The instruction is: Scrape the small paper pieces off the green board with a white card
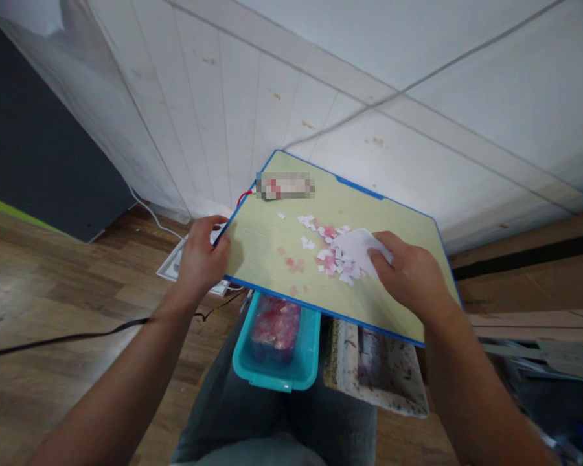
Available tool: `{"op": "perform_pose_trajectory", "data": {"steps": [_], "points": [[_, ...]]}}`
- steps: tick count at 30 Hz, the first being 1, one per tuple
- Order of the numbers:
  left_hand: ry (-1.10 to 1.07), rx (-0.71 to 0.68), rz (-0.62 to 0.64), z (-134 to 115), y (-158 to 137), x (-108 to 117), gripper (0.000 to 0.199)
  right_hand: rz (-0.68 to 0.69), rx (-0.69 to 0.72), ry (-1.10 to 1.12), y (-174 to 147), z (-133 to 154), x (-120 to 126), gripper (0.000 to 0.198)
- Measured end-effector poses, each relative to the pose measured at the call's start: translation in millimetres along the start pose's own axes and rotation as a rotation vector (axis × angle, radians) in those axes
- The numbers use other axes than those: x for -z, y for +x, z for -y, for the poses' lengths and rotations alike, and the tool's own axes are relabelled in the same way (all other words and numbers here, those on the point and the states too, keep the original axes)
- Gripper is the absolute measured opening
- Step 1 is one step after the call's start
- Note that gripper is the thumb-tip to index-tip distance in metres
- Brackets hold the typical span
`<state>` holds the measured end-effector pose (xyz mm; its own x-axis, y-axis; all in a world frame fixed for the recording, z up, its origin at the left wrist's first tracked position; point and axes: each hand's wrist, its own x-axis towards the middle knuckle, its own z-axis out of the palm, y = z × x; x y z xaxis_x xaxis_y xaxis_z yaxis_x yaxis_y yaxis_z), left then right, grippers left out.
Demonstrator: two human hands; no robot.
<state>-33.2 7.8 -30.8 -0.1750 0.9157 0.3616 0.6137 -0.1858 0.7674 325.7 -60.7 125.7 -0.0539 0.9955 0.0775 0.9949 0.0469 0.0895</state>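
Note:
A pale yellow board with a blue rim [252, 249] is held in front of me, above my lap. My left hand [205, 254] grips its left edge, fingers curled around the rim. In my right hand [408, 268] is a thin white card [362, 246], pinched between thumb and fingers and lying low over the board. Small white and pink paper pieces [337, 262] are heaped at the card's left edge. A few white scraps [307, 243] and faint pink bits [294, 264] lie apart to the left. On the board's far left rests an oblong item [285, 186], blurred out, with a red cord.
Below the board's near edge, a teal plastic basket [243, 362] on my lap holds a clear-wrapped reddish-pink bundle [276, 330]. To its right stands a cloth-lined woven basket [393, 391]. A white wall [214, 110] rises behind. A black cable [78, 336] crosses at left.

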Motion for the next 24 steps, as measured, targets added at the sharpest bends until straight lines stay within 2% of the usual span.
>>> {"op": "perform_pose_trajectory", "data": {"steps": [3, 5, 7, 10, 13, 21, 24], "points": [[0.0, 0.005, 0.002, -1.0, 0.0, 0.3, 0.034, 0.077, 0.09, 0.107, -9.4, 1.5, 0.7, 0.042], [0.001, 0.004, 0.003, -1.2, 0.0, 0.5, 0.034, 0.133, 0.119, 0.087, -15.5, 2.2, -0.9, 0.042], [0.0, 0.003, 0.006, -1.1, 0.0, 0.6, 0.035, 0.133, 0.068, 0.007, -18.4, 0.8, -3.0, 0.042], [-0.004, 0.003, 0.013, -0.6, 0.3, 0.8, 0.035, 0.084, -0.084, -0.099, -18.6, -5.3, -4.6, 0.043], [-0.006, 0.003, 0.021, 0.2, 0.6, 0.8, 0.035, 0.06, -0.17, -0.108, -19.3, -9.0, -4.6, 0.043], [-0.005, -0.003, 0.015, 1.8, 0.1, 0.6, 0.035, 0.094, -0.14, -0.077, -11.4, 12.9, -8.2, 0.041], [-0.005, -0.001, 0.013, 1.4, -0.3, 1.1, 0.036, 0.092, -0.072, 0.036, -6.6, 15.5, -8.6, 0.043]]}}
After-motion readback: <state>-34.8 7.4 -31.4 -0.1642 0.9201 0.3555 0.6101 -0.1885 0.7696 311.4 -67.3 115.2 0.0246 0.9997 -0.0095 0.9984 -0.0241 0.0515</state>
